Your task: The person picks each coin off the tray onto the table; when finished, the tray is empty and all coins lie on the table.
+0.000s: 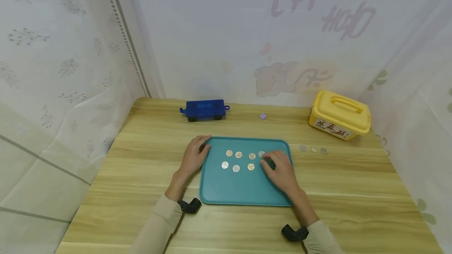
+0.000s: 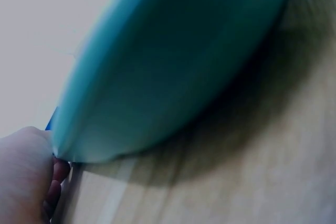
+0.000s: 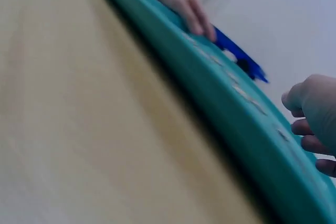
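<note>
A teal tray [image 1: 243, 191] lies on the wooden table with several gold and silver coins in two rows. At its upper left corner the left hand [image 1: 192, 158] rests along the rim, fingers relaxed; the left wrist view has this hand [image 2: 26, 174] against the tray's edge [image 2: 79, 108]. Over the tray's right part is the right hand [image 1: 282, 171], its fingertips at a silver coin [image 1: 261, 154] that ends the back row. In the right wrist view the right hand [image 3: 317, 121] has loosely bent fingers above the tray [image 3: 210, 98]; whether they touch the coin cannot be told.
Behind the tray stands a blue toy wagon [image 1: 205, 109], with a small purple object [image 1: 263, 116] to its right. A yellow lidded box [image 1: 339, 116] is at the back right. Three coins, one of them silver [image 1: 324, 151], lie on the table right of the tray.
</note>
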The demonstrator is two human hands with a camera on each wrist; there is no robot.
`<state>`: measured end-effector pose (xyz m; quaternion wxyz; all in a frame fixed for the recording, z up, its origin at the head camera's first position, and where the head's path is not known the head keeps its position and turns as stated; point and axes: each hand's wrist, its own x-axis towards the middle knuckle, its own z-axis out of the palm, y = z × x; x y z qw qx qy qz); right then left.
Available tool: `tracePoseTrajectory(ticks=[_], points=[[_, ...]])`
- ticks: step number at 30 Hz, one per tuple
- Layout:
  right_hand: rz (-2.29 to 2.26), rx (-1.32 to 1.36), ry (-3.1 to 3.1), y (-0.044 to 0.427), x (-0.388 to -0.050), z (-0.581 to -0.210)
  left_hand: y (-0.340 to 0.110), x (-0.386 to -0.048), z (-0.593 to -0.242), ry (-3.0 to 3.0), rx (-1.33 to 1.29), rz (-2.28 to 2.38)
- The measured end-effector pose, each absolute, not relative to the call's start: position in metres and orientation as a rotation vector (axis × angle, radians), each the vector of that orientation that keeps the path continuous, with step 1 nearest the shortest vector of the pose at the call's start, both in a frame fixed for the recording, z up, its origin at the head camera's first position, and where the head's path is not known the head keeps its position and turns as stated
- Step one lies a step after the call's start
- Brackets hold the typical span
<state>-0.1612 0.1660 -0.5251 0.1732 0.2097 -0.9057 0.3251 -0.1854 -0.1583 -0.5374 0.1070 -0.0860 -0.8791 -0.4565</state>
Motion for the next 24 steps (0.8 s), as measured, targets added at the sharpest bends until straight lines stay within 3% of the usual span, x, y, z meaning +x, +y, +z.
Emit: tracePoseTrajectory(ticks=[9, 24], points=[[0.727, 0.708, -2.565, 0.135, -0.154, -0.534, -0.159, -0.185, -0.537, -2.582, -0.256, -1.347], [0.688, 0.737, -2.543, 0.133, -0.151, -0.538, -0.158, -0.185, -0.539, -2.572, -0.260, -1.352]])
